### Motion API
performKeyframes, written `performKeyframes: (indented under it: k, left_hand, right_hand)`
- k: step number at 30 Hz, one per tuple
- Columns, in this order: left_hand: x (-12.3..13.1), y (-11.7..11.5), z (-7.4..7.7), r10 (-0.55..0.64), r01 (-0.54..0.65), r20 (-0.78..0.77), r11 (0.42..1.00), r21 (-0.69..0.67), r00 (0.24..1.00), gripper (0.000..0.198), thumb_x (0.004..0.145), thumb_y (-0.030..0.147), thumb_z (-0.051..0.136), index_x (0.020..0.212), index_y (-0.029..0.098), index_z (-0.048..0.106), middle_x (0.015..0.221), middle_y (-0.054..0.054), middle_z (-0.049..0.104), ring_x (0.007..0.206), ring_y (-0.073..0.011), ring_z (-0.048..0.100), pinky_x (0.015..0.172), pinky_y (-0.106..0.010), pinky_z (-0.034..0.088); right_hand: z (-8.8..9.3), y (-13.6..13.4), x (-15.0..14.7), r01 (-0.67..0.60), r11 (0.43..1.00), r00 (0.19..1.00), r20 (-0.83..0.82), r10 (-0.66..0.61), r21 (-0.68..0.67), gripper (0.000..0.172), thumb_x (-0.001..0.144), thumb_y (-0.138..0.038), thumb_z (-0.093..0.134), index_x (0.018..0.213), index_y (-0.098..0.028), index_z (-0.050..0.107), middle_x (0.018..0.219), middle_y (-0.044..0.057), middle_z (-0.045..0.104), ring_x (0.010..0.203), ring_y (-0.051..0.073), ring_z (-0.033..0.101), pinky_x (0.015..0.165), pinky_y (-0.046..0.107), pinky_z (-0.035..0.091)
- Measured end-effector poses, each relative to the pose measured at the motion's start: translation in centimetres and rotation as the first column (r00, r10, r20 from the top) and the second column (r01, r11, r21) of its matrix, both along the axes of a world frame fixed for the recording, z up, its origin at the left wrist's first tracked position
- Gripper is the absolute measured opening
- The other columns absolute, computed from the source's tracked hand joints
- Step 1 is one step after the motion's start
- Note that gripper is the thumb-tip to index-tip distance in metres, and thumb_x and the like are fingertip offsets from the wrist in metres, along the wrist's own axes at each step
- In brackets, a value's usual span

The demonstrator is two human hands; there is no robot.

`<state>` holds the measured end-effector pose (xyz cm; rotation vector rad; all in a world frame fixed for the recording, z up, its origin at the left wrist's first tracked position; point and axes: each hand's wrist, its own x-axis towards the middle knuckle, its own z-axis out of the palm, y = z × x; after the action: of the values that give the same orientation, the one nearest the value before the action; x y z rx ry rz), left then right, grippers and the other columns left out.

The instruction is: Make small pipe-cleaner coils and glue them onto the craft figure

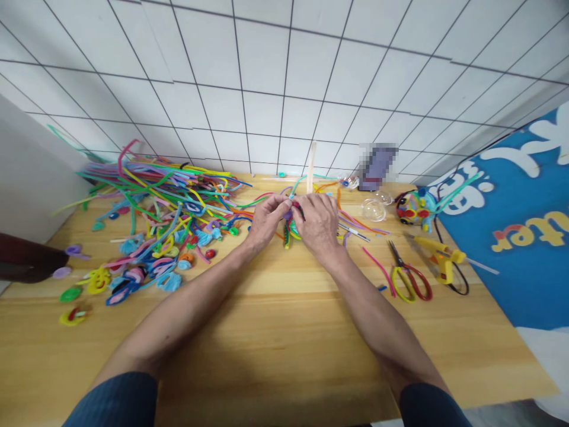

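Both my hands meet over the far middle of the wooden table (pixel 284 332). My left hand (pixel 265 220) and my right hand (pixel 318 224) are closed, pinching a small bundle of twisted pipe cleaners (pixel 293 220) between their fingertips. The bundle shows red, green, teal and purple strands, partly hidden by my fingers. A few loose strands fan out on the table behind and to the right of my hands.
A big heap of coloured pipe cleaners (pixel 164 196) and small coiled shapes covers the left of the table. Scissors (pixel 409 276) and a yellow glue gun (pixel 440 256) lie at right, beside clear plastic domes (pixel 372 209), a decorated ball (pixel 413 207) and a blue banner (pixel 520 237).
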<state>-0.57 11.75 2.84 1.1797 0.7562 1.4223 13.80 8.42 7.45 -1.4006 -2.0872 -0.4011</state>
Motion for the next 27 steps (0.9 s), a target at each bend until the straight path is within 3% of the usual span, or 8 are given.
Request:
performKeyframes:
  k: [7,15,27]
  left_hand:
    - [0.04,-0.04,0.13,0.004,-0.004,-0.005,1.0,0.004,1.0,0.031,0.081,0.047,0.083,0.084,0.018,0.072,0.076,0.002,0.067,0.069,-0.0111,0.058,0.07,-0.024,0.047]
    - [0.08,-0.16,0.31,0.014,-0.014,-0.008,1.0,0.006,1.0,0.032,0.08,0.048,0.084,0.084,0.018,0.072,0.078,0.001,0.068,0.07,-0.0114,0.059,0.07,-0.023,0.048]
    - [0.09,-0.11,0.35,0.026,-0.026,-0.015,1.0,0.006,1.0,0.035,0.079,0.05,0.084,0.082,0.018,0.072,0.076,0.001,0.067,0.068,-0.0116,0.058,0.069,-0.024,0.048]
  right_hand:
    - [0.01,0.02,0.04,0.01,0.999,1.0,0.02,-0.011,0.046,0.014,0.103,-0.03,0.057,0.1,-0.023,0.068,0.094,0.008,0.073,0.094,0.028,0.057,0.088,0.04,0.037]
    - [-0.4,0.2,0.12,-0.012,1.0,0.997,-0.075,0.013,0.008,0.012,0.102,-0.028,0.057,0.108,-0.021,0.065,0.099,0.007,0.074,0.097,0.028,0.06,0.091,0.04,0.038]
    - [-0.18,0.09,0.07,-0.016,1.0,0.998,-0.059,0.015,-0.01,0.012,0.102,-0.027,0.057,0.107,-0.021,0.066,0.1,0.009,0.073,0.097,0.028,0.059,0.091,0.042,0.039]
